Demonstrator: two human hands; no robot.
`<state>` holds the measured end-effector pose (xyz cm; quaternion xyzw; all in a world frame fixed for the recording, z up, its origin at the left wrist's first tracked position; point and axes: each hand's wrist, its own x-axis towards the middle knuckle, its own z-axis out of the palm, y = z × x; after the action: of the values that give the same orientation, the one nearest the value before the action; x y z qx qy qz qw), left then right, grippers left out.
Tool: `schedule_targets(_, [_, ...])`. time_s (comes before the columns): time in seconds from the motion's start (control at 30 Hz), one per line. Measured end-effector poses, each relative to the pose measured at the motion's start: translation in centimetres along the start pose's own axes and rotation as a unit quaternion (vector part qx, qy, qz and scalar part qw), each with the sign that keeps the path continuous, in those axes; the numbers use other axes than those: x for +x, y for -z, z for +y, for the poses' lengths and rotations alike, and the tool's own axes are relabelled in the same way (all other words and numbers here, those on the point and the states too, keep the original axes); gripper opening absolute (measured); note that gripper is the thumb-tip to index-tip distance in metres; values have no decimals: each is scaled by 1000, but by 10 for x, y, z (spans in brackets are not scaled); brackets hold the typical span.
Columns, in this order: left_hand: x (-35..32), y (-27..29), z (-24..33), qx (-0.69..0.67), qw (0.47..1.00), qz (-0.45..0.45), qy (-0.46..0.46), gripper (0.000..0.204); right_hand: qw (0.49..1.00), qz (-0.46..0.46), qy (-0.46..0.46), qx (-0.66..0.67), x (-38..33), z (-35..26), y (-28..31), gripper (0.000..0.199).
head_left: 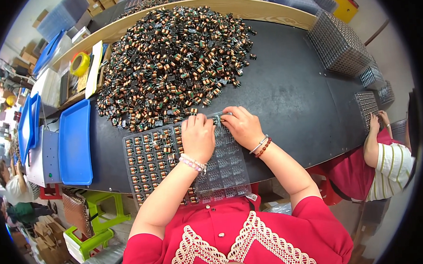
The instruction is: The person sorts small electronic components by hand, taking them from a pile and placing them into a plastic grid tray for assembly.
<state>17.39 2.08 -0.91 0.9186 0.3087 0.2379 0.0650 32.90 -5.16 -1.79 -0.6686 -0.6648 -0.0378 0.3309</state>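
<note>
A clear plastic tray (150, 169) with many small pockets lies on the black table in front of me. Its left half holds copper-wound coil parts; the right half looks mostly unfilled. My left hand (197, 137) rests on the tray's upper middle, fingers curled down over the pockets. My right hand (241, 125) is at the tray's upper right corner, fingertips pinched on a small coil part (219, 117) there. A large heap of the same coil parts (176, 58) spreads across the table just beyond both hands.
A blue tray (75, 141) lies at the table's left edge, with a yellow tape roll (80, 63) behind it. Stacks of clear pocket trays (339, 43) stand at the right. Another person (384, 154) sits at the right. A green stool (95, 215) stands below left.
</note>
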Motion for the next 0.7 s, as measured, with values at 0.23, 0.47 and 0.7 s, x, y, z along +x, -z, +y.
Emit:
schedule_targets(0.23, [-5, -6, -2, -48, 998, 33, -21, 22, 998, -9, 21, -53, -5, 0, 4, 9])
schedule_targets(0.47, [-7, -12, -2, -76, 995, 39, -48, 19, 998, -18, 38, -54, -9, -5, 2, 8])
schedule_targets(0.7, [3, -1, -8, -93, 995, 29, -36, 21, 988, -70, -7, 140, 5, 18, 9, 12])
